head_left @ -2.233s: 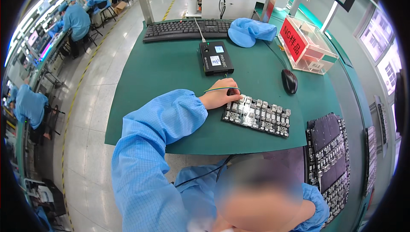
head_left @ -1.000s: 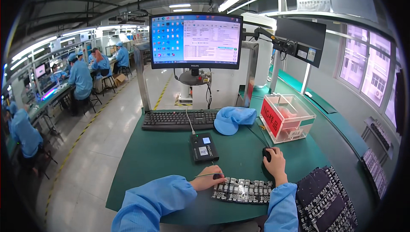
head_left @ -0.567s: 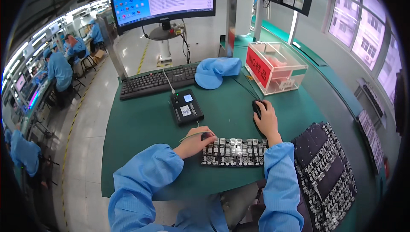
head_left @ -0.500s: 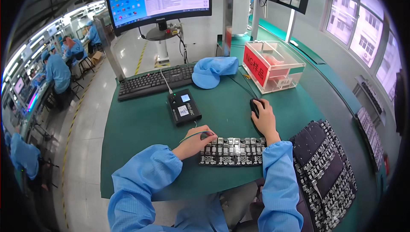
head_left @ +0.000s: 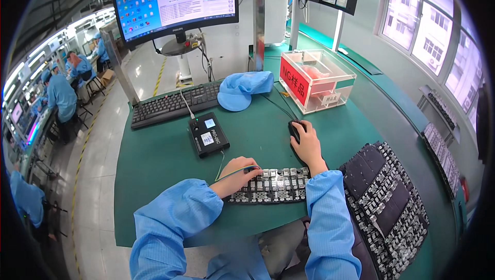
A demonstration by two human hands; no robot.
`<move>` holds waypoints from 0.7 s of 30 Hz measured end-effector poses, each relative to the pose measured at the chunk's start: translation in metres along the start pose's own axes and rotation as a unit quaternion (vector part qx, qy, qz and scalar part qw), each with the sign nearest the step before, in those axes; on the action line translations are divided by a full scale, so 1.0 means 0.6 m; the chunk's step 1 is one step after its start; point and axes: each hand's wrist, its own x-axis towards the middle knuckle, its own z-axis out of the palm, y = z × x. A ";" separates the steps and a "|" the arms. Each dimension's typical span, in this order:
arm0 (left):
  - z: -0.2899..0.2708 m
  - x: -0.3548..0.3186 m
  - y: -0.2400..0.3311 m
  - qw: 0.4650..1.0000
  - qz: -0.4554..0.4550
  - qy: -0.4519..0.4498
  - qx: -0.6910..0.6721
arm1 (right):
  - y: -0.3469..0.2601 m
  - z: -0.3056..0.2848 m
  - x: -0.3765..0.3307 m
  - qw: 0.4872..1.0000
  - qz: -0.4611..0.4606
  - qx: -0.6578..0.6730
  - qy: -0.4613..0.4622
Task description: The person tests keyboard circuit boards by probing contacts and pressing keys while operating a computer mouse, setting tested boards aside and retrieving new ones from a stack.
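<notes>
Thin coloured wires (head_left: 242, 168) run through my left hand (head_left: 236, 177), whose fingers are pinched together at the upper left part of a panel of small metal-cased circuit modules (head_left: 278, 187). The wire tips are hidden under my fingers. My right hand (head_left: 308, 148) rests over a black computer mouse (head_left: 295, 131), fingers curved around it. The panel lies flat on the green mat between my two forearms. A black box with a small screen (head_left: 209, 134) sits beyond my left hand, with a lead running from it toward that hand.
A black keyboard (head_left: 175, 105) and blue cap (head_left: 244, 90) lie at the back, below a monitor (head_left: 178, 4). A clear box with a red label (head_left: 317, 81) stands at the back right. Stacked module panels (head_left: 386, 208) lie at right. Co-workers (head_left: 61, 94) sit far left.
My left hand has shifted right along the panel with the wires. My right hand stays on the mouse. The whole view has slid, so things on the table appear farther left.
</notes>
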 end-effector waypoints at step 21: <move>0.011 0.001 -0.012 0.999 0.033 0.018 0.021 | -0.008 -0.004 0.000 1.000 0.013 0.001 -0.009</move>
